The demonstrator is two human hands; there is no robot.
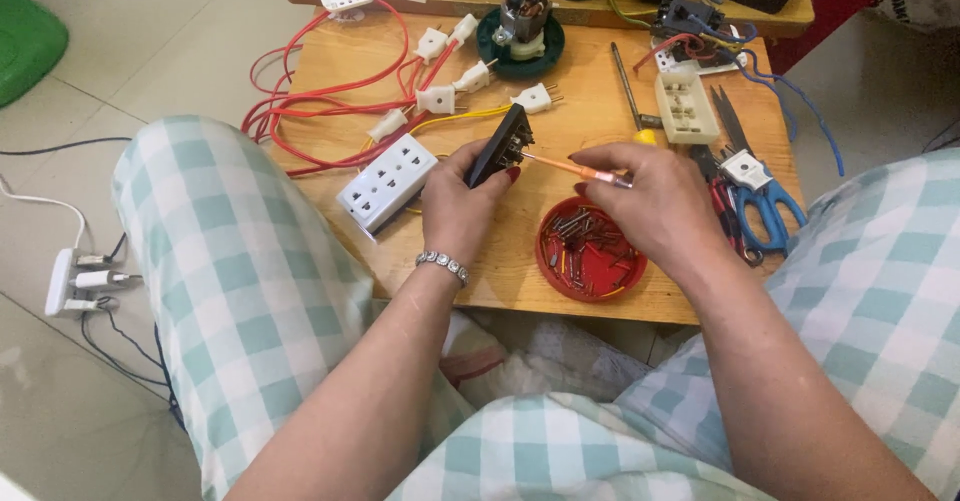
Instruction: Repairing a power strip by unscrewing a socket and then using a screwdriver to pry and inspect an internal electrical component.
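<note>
Head view, seated at a low wooden counter (600, 131). My left hand (457, 206) is clamped on a small black plastic socket module (502, 145), held tilted just above the counter's middle, thumb and fingers closed around its lower edges. My right hand (655, 196) is closed around a slim orange-handled screwdriver (575, 170), its tip meeting the module's back face. I judge the module light, rigid and smooth-sided, so it is best pinched by its side walls, leaving the terminals free; the screwdriver is thin and apt to roll, so a pen-like hold near the shaft suits it. Just below my right hand lies one red round plastic lid (590, 251) holding many small metal screws, too many to count. One white rectangular multi-outlet socket block (387, 183) lies left of my hand, joined to a tangle of red wires (300, 111). I count about six white two-pin plugs (536, 97) scattered behind the module. One pair of blue-handled scissors (765, 206) lies at right, beside one white terminal frame (686, 106).
</note>
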